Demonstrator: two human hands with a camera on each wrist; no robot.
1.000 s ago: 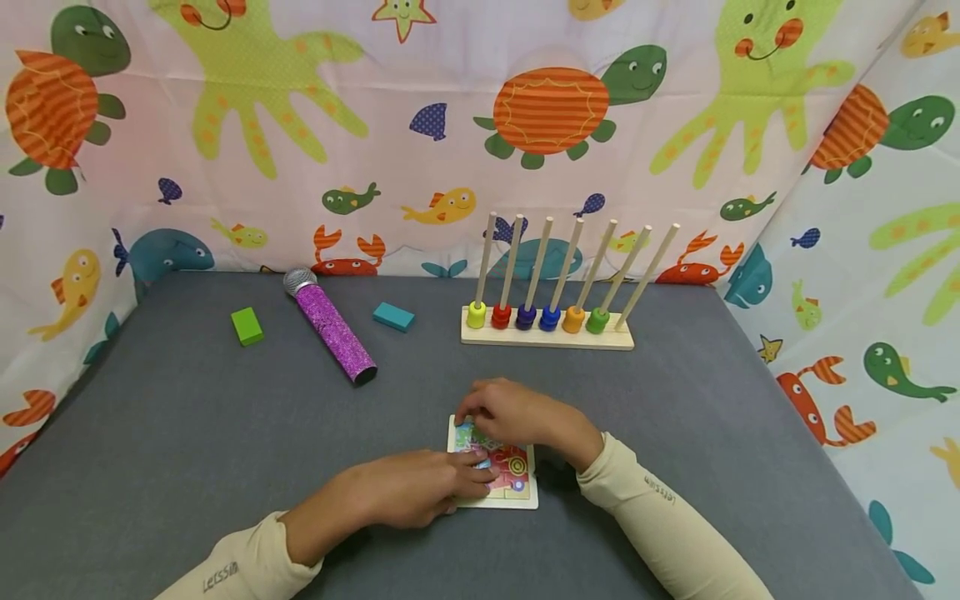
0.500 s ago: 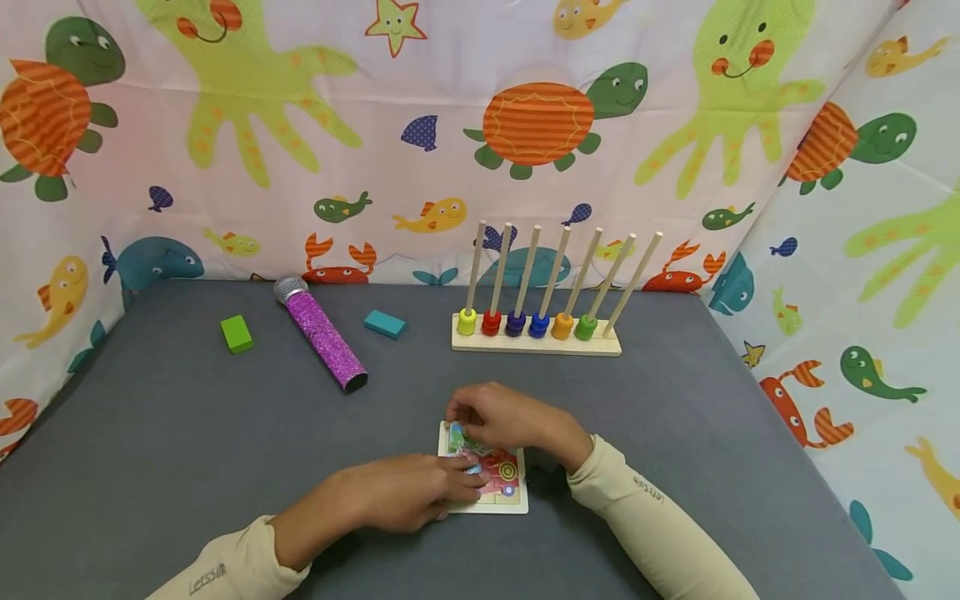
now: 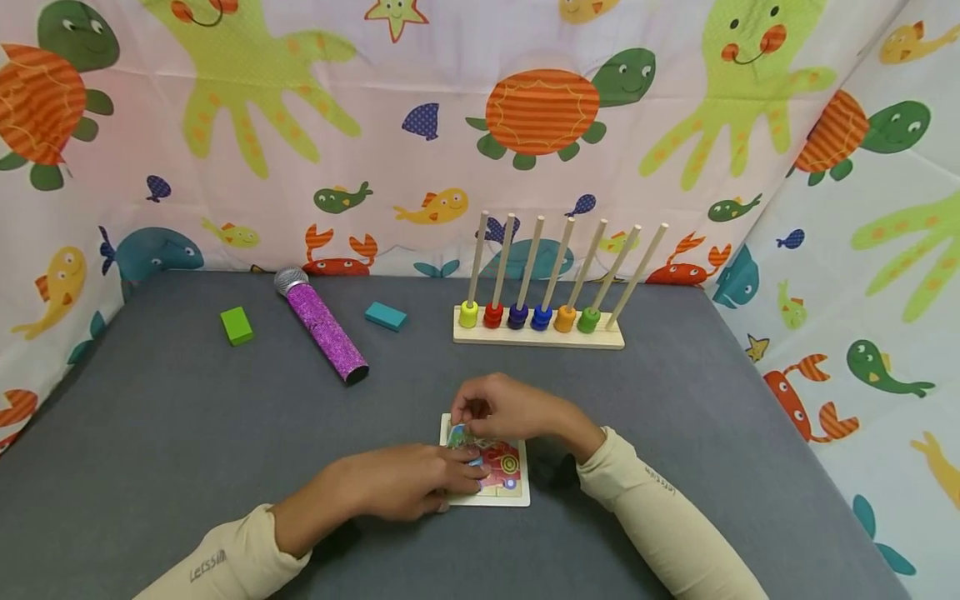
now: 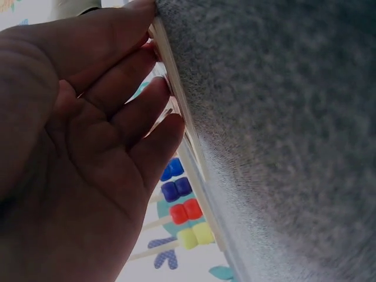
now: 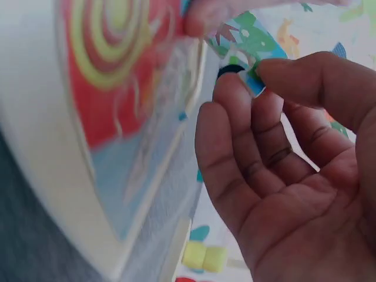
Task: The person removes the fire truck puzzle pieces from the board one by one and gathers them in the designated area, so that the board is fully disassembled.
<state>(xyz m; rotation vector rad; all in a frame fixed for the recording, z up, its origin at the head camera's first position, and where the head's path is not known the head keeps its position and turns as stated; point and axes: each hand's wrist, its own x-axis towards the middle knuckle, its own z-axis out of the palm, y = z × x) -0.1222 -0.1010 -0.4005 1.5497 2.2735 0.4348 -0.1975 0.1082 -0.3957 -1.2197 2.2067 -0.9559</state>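
Fingers working at the puzzle board (image 3: 512, 482).
My right hand (image 3: 504, 409) is pinching a puzzle piece (image 5: 256, 84) above it; my left hand (image 3: 405, 481), fingers straight, is pressing its near-left edge.

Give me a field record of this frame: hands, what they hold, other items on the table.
surface: grey table, sea-animal print cloth behind
work item: small wooden jigsaw puzzle board, colourful picture
left hand: fingers straight, pressing on the board's left edge
right hand: pinching a puzzle piece at the board's far corner
behind the board: wooden peg rack, coloured rings on six of seven pegs
far left: purple glitter microphone, green block, teal block
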